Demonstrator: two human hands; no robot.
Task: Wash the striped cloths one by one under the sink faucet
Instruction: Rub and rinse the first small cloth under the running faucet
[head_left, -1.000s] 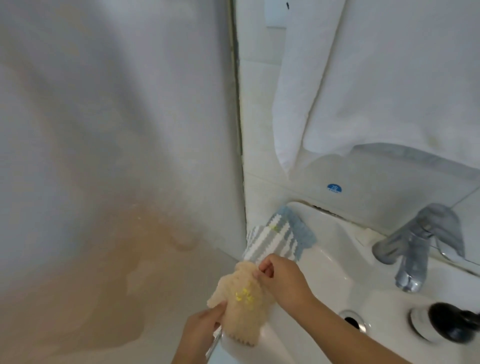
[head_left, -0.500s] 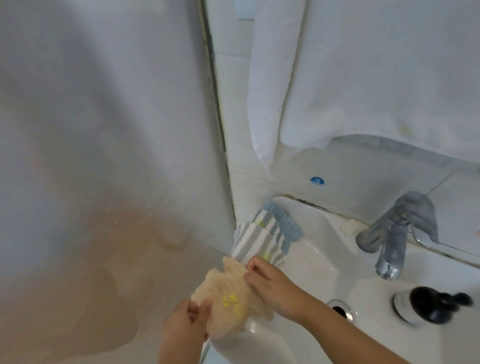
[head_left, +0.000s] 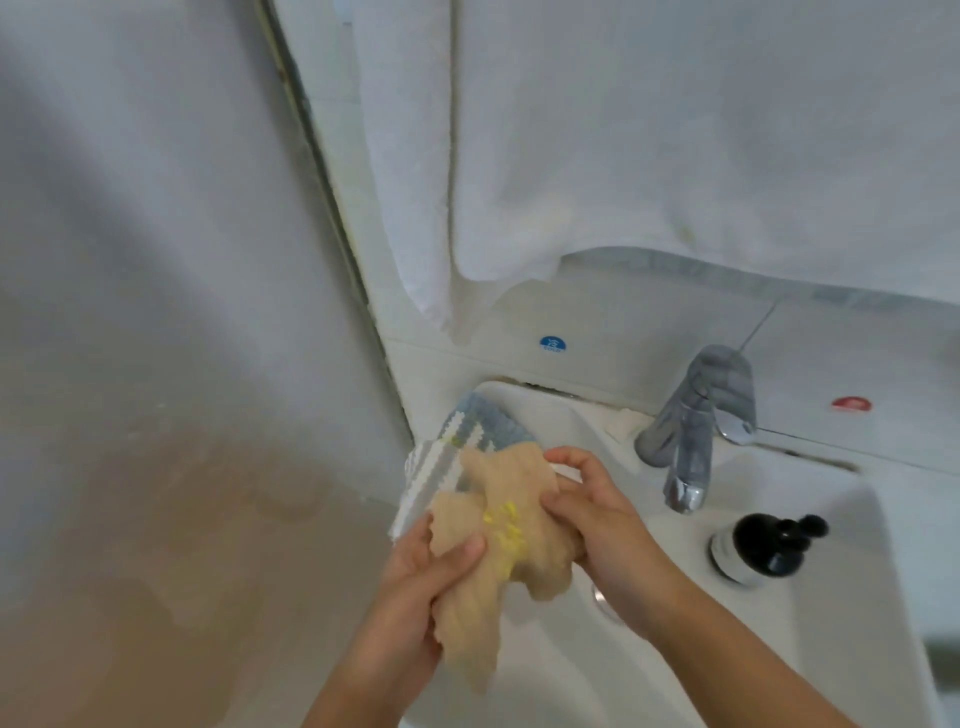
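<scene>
A beige fluffy cloth with a small yellow tag hangs crumpled over the left part of the white sink. My left hand grips its lower left side. My right hand holds its right side. Behind it, a blue-and-white striped cloth lies draped over the sink's back left corner. The chrome faucet stands to the right of both hands, apart from the cloth, and I see no water running from it.
A dark pump bottle stands on the sink rim right of the faucet. White towels hang above the sink. A white wall with a brown stain closes the left side. The drain shows below my right wrist.
The beige cloth has been lifted and pulled in over the basin. My left hand moved from pinching its lower edge to a fuller grip, and my right hand shifted to its right side.
</scene>
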